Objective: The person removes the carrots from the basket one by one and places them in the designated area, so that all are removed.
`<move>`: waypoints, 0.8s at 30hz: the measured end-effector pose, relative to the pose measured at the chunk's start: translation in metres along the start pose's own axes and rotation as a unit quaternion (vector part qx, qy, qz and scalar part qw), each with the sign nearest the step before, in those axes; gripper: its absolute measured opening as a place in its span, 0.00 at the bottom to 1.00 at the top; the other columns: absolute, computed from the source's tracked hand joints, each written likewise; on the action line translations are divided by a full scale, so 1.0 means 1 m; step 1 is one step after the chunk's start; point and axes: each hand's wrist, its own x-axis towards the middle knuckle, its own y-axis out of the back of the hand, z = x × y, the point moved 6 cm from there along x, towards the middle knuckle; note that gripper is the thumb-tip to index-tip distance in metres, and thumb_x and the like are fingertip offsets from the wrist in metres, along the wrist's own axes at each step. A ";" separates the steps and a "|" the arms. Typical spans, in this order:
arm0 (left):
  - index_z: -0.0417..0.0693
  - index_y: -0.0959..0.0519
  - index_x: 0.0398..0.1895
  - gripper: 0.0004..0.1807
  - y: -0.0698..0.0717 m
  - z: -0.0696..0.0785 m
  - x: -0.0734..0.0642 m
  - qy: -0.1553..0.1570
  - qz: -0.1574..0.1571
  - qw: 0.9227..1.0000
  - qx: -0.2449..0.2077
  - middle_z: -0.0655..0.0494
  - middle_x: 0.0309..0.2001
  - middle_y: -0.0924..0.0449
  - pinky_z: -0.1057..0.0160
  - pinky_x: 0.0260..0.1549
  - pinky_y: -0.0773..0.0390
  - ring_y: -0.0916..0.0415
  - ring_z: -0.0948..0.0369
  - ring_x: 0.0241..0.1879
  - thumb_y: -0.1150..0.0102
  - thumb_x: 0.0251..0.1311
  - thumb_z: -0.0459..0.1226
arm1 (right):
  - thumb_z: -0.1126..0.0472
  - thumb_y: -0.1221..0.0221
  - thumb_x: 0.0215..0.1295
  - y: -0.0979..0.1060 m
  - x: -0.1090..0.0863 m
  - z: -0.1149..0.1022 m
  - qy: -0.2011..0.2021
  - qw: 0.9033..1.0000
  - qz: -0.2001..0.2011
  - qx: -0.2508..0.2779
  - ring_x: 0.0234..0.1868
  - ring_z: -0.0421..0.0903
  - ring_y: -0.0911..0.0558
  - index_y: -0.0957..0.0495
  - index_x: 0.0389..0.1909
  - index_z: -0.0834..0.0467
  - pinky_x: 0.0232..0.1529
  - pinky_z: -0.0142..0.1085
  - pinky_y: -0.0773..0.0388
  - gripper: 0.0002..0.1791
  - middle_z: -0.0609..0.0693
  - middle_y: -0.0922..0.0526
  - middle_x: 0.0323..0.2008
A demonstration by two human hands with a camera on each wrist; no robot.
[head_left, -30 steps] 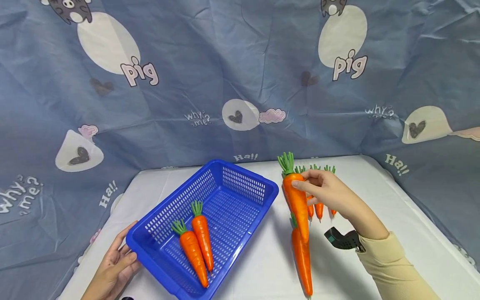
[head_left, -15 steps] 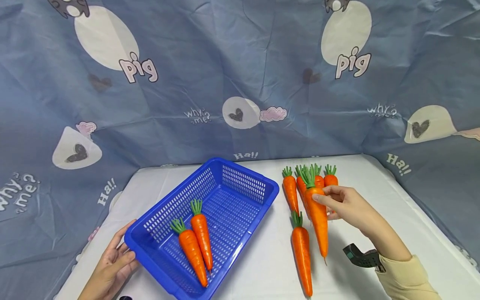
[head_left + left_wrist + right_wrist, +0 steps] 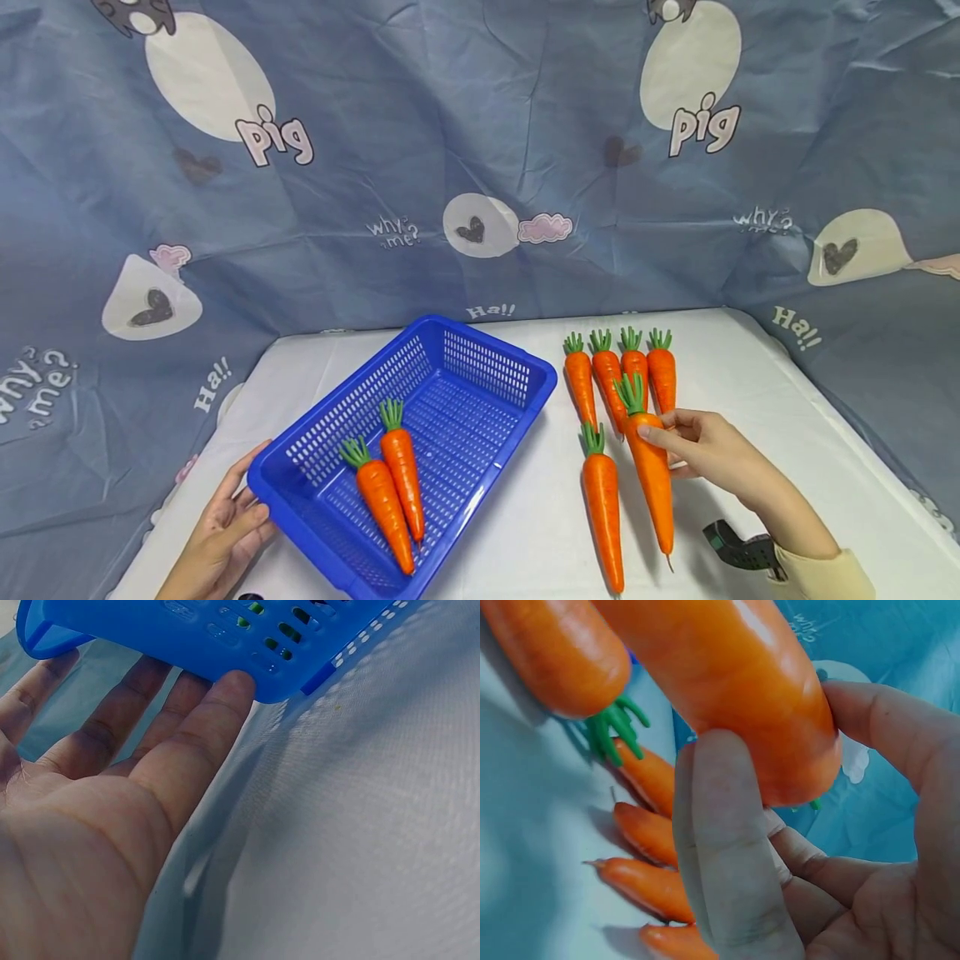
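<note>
My right hand pinches a large orange carrot near its green top, between thumb and fingers. It hangs upright with its tip down, right of another carrot that lies on the white table. In the right wrist view the thick end of the held carrot fills the space between thumb and fingers. My left hand touches the near-left corner of a blue plastic basket. In the left wrist view its fairly straight fingers reach the basket wall. Two carrots lie side by side inside.
Behind the held carrot, several carrots lie in a row, green tops toward the back. A blue-grey printed cloth hangs behind the white-covered table. A black wrist device sits at the right sleeve.
My right hand has brought the held carrot right and toward me, away from over the row and to the right of the lying carrot. The left hand and basket have barely moved.
</note>
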 end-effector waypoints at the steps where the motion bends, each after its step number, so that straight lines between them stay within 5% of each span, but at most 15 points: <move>1: 0.65 0.48 0.87 0.40 0.000 0.000 0.000 0.002 0.003 1.000 0.001 0.64 0.74 0.25 0.57 0.60 0.13 0.20 0.63 0.69 0.62 0.80 0.23 | 0.48 0.38 0.78 -0.001 0.000 0.002 -0.004 1.000 -0.003 0.003 0.41 0.45 0.15 0.22 0.57 0.68 0.43 0.41 0.09 0.25 0.51 0.10 0.42; 24: 0.65 0.48 0.87 0.41 0.000 0.000 0.001 -0.008 -0.020 1.000 -0.018 0.63 0.75 0.26 0.58 0.62 0.14 0.21 0.62 0.69 0.64 0.79 0.21 | 0.44 0.34 0.75 -0.020 -0.008 0.040 -0.071 0.997 -0.022 -0.016 0.33 0.45 0.15 0.21 0.51 0.67 0.36 0.38 0.11 0.27 0.48 0.14 0.32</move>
